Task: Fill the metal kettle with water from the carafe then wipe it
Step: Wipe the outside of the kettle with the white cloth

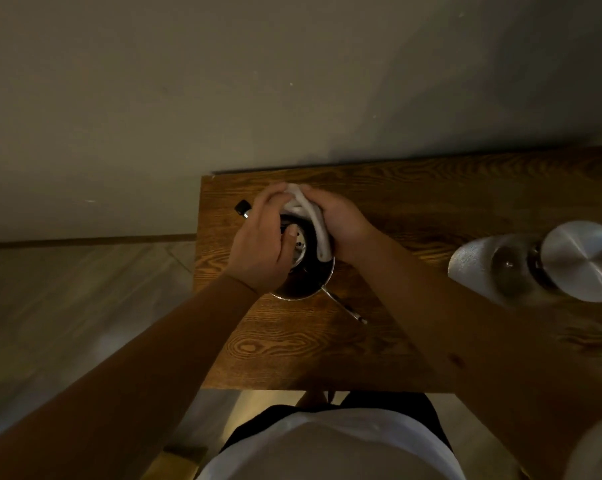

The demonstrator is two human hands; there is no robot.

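Note:
The metal kettle stands near the left end of the wooden table, seen from above. My left hand grips its left side and top, thumb over the lid. My right hand presses a white cloth against the kettle's far right side. A black-tipped part of the kettle sticks out at the far left, and a thin metal part points toward me. The carafe, glass with a round metal lid, stands at the table's right.
A plain wall rises right behind the table. Pale floor lies to the left of the table's left edge. My torso in a white top is close to the table's near edge.

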